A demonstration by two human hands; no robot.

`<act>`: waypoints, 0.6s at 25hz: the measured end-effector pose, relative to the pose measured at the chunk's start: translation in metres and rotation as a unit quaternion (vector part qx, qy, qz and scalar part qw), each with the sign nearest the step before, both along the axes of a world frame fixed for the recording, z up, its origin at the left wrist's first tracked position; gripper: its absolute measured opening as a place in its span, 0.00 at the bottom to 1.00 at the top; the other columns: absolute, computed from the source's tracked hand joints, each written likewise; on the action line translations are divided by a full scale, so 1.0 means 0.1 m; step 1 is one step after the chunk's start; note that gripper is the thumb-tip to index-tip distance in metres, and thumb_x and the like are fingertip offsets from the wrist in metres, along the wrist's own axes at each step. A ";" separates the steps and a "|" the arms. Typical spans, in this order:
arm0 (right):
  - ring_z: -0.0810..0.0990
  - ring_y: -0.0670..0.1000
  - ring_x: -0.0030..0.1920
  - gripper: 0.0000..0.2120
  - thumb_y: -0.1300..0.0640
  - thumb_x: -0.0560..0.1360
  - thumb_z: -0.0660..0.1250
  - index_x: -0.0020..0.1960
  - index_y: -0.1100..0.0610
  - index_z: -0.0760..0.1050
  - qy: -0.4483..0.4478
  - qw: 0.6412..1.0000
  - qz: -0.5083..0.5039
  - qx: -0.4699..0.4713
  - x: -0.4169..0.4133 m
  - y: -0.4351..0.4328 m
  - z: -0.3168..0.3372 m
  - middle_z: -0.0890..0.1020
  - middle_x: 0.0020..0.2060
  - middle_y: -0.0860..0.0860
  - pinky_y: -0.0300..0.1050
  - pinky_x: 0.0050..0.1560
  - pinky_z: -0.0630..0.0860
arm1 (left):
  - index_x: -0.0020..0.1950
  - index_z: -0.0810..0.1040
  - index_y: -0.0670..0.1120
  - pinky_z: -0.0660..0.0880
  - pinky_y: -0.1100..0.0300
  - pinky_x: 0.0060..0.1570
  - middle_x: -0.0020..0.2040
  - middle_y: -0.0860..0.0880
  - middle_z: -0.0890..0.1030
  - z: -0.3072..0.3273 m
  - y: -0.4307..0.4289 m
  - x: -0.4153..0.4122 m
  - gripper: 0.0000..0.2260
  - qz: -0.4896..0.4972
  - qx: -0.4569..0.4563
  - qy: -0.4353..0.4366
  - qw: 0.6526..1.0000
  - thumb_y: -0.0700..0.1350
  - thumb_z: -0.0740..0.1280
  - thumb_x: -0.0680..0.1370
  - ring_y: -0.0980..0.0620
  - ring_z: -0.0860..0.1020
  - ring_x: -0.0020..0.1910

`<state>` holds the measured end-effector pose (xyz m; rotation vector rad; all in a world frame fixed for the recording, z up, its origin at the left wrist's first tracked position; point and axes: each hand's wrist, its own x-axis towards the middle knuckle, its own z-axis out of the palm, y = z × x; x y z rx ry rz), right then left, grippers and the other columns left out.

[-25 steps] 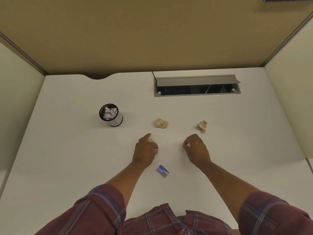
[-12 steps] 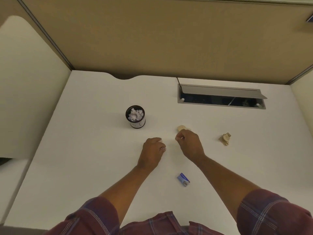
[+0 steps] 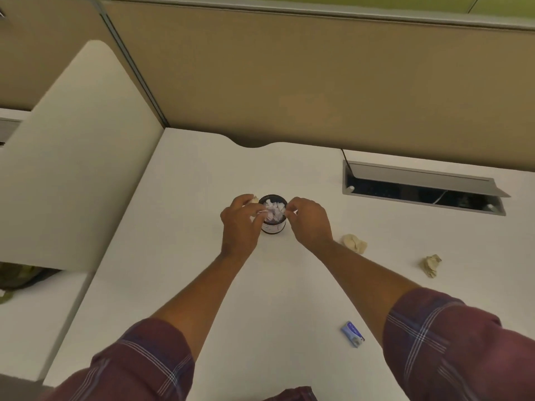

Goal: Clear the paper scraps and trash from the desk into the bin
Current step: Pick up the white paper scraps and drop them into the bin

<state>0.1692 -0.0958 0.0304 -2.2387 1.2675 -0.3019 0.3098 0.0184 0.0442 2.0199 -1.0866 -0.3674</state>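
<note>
Task is partway done, by the look of it. The bin (image 3: 272,214), a small dark round cup near mid-worktop (image 3: 202,180), already holds a heap of white paper scraps (image 3: 273,211), filled close to the rim.

Both hands sit at the bin's mouth. Left hand (image 3: 238,224) is on the bin's left side, fingers curled and pinching a thin white sliver at the rim; a tan wad (image 3: 254,199) peeks out behind its knuckles, prob. held in that hand, can't tell for sure. Right hand (image 3: 309,221) is on the right side, thumb & forefinger pinched on a tiny white scrap just over the rim. Judging from this, the drop-in is the step in hand.

Left to do: two tan crumpled paper balls on the worktop to the right, nearer one (image 3: 354,243) just beside the right forearm, further one (image 3: 430,264) well apart from the bin. Also a small blue wrapper (image 3: 352,337) near the front edge, between the forearms' line & the right sleeve. So approx. three pieces left, w/ the bin nearly full; the balls may need pressing down or they could roll off.

Around: open cable tray (image 3: 422,189) at the back right, divider panel (image 3: 81,157) on the left. Nothing blocks the reach to the remaining trash.
</note>
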 end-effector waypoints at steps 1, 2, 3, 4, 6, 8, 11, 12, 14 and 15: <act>0.81 0.52 0.46 0.05 0.53 0.79 0.65 0.48 0.50 0.80 0.014 1.000 0.009 -0.009 0.09 -0.05 0.00 0.85 0.45 0.47 0.52 0.51 0.77 | 0.50 0.87 0.45 0.79 0.43 0.58 0.61 0.43 0.81 -0.01 -0.04 0.05 0.05 -0.002 -0.007 0.002 1.000 0.40 0.76 0.75 0.44 0.83 0.51; 0.81 0.53 0.47 0.07 0.53 0.79 0.64 0.49 0.51 0.80 0.028 0.999 0.016 -0.013 0.16 -0.09 -0.01 0.85 0.46 0.47 0.53 0.52 0.77 | 0.50 0.87 0.44 0.81 0.45 0.57 0.60 0.43 0.81 -0.03 -0.07 0.08 0.06 -0.004 -0.016 0.006 1.000 0.39 0.77 0.74 0.45 0.83 0.50; 0.81 0.54 0.48 0.08 0.54 0.80 0.62 0.50 0.51 0.81 0.042 0.999 0.025 -0.012 0.21 -0.12 -0.02 0.85 0.47 0.48 0.54 0.53 0.76 | 0.50 0.87 0.43 0.82 0.47 0.55 0.60 0.42 0.81 -0.04 -0.10 0.10 0.06 -0.005 -0.024 0.011 1.000 0.39 0.77 0.74 0.45 0.84 0.49; 0.81 0.55 0.49 0.09 0.54 0.80 0.62 0.51 0.51 0.81 0.055 0.998 0.034 -0.009 0.26 -0.15 -0.03 0.86 0.48 0.49 0.54 0.54 0.76 | 0.50 0.87 0.43 0.82 0.50 0.55 0.59 0.42 0.81 -0.07 -0.12 0.13 0.06 -0.003 -0.030 0.017 0.999 0.39 0.77 0.74 0.46 0.84 0.49; 0.81 0.55 0.49 0.09 0.55 0.79 0.62 0.50 0.51 0.82 0.071 0.997 0.037 -0.002 0.31 -0.18 -0.05 0.86 0.48 0.49 0.55 0.55 0.76 | 0.50 0.87 0.44 0.80 0.63 0.55 0.59 0.43 0.81 -0.14 -0.15 0.15 0.06 -0.001 -0.032 0.027 0.999 0.39 0.77 0.74 0.48 0.83 0.50; 0.81 0.54 0.48 0.07 0.57 0.78 0.63 0.49 0.51 0.81 0.068 0.997 0.020 0.010 0.29 -0.20 -0.07 0.85 0.47 0.49 0.55 0.55 0.76 | 0.50 0.87 0.44 0.73 0.75 0.55 0.59 0.44 0.82 -0.21 -0.19 0.14 0.06 -0.003 -0.026 0.027 0.999 0.39 0.76 0.74 0.50 0.82 0.53; 0.80 0.54 0.50 0.07 0.58 0.78 0.64 0.53 0.53 0.80 0.038 0.999 0.012 0.019 0.21 -0.18 -0.10 0.83 0.50 0.51 0.54 0.55 0.77 | 0.51 0.87 0.43 0.76 0.67 0.58 0.60 0.43 0.82 -0.28 -0.25 0.12 0.07 -0.021 -0.018 0.015 1.000 0.39 0.77 0.73 0.48 0.83 0.55; 0.80 0.55 0.51 0.08 0.59 0.79 0.63 0.55 0.54 0.80 0.025 1.000 0.011 0.011 0.17 -0.16 -0.10 0.83 0.52 0.52 0.54 0.56 0.77 | 0.51 0.87 0.43 0.78 0.63 0.58 0.60 0.43 0.82 -0.29 -0.27 0.11 0.07 -0.031 -0.016 0.010 0.999 0.39 0.77 0.73 0.47 0.83 0.56; 0.80 0.56 0.54 0.10 0.60 0.79 0.63 0.59 0.56 0.79 0.006 1.000 0.008 -0.010 0.08 -0.12 -0.12 0.82 0.55 0.53 0.55 0.57 0.77 | 0.52 0.87 0.45 0.78 0.52 0.63 0.63 0.44 0.82 -0.32 -0.31 0.07 0.07 -0.047 0.005 0.001 0.999 0.41 0.76 0.75 0.44 0.82 0.59; 0.80 0.56 0.55 0.11 0.61 0.79 0.63 0.60 0.56 0.79 0.003 1.000 0.006 -0.018 0.04 -0.11 -0.12 0.82 0.56 0.54 0.55 0.58 0.77 | 0.54 0.86 0.47 0.75 0.48 0.66 0.65 0.46 0.81 -0.34 -0.32 0.06 0.07 -0.056 0.032 -0.010 0.998 0.42 0.75 0.76 0.43 0.79 0.64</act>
